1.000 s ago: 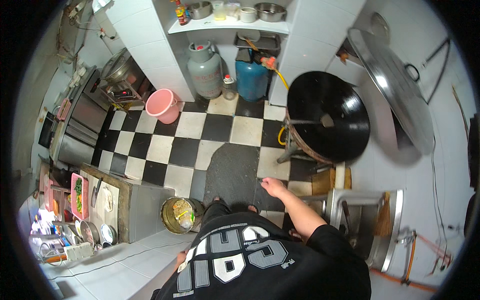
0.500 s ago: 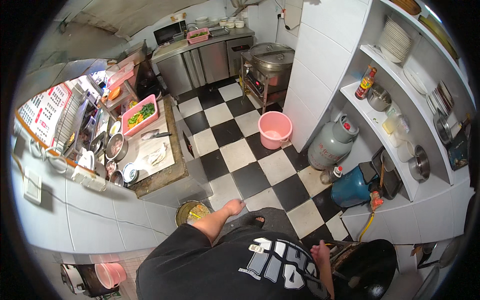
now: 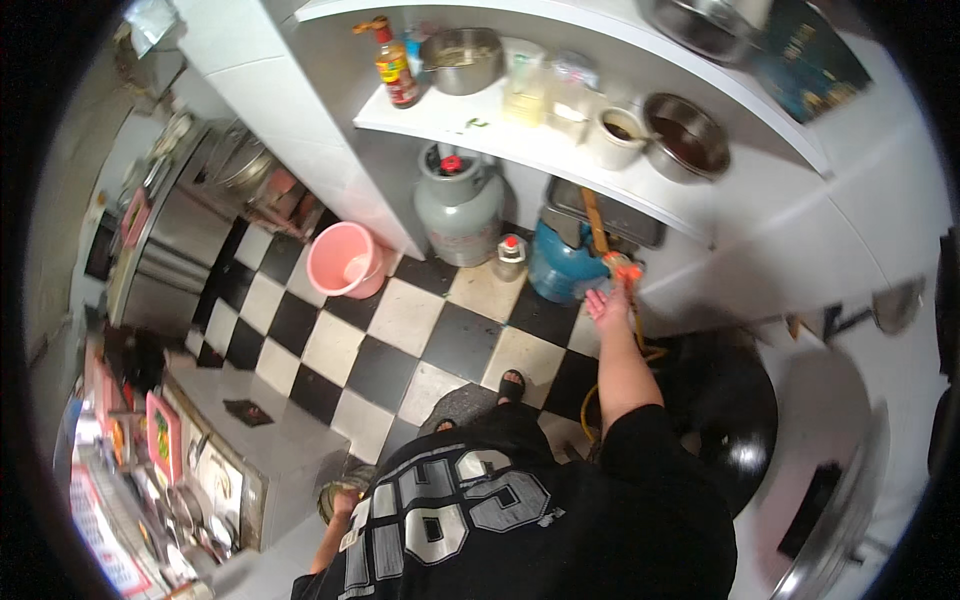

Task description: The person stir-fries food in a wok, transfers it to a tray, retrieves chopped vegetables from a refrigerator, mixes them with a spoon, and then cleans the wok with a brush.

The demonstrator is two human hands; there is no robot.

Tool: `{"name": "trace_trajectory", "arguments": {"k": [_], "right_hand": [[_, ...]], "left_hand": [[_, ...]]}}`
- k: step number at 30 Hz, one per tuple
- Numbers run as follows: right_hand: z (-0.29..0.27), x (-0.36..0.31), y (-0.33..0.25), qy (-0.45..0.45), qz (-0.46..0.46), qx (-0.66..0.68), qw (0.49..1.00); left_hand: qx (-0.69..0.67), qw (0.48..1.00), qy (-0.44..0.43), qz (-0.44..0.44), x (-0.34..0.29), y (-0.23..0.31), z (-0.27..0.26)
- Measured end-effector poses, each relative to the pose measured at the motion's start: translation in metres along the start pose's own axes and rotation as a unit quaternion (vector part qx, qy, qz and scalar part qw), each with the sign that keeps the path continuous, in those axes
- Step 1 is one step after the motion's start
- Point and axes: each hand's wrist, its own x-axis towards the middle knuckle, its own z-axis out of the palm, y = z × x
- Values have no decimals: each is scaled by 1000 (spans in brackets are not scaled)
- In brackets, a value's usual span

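My right arm is stretched forward, and my right hand (image 3: 608,303) is beside the orange-red valve fitting (image 3: 624,268) of a blue gas cylinder (image 3: 560,262). Its fingers are apart and nothing shows in them; whether it touches the fitting I cannot tell. A yellow hose (image 3: 650,353) runs down from the fitting. At the lower left my left hand (image 3: 346,500) hangs low in front of a round waste bin (image 3: 328,490), overlapping its rim in view. The fingers of that hand are too small and blurred to make out.
A large black wok (image 3: 725,430) is close by my right arm. Past the cylinder are a small bottle (image 3: 509,260), a grey gas cylinder (image 3: 458,212) and a pink bucket (image 3: 345,262). Above runs a white shelf (image 3: 450,125) with pots and jars. A counter (image 3: 250,505) stands left.
My view has swung right toward the shelves. My right hand has moved from beside the wok out to the blue cylinder's valve. My left hand has drawn back toward the bin.
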Motion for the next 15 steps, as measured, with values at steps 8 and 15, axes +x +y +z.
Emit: {"name": "trace_trajectory", "arguments": {"k": [8, 15], "right_hand": [[69, 83, -29, -295, 89, -100, 946], [74, 53, -38, -244, 87, -115, 959]], "left_hand": [[-288, 907, -87, -294, -16, 69, -41], [-429, 876, 81, -205, 47, 127, -194]]}}
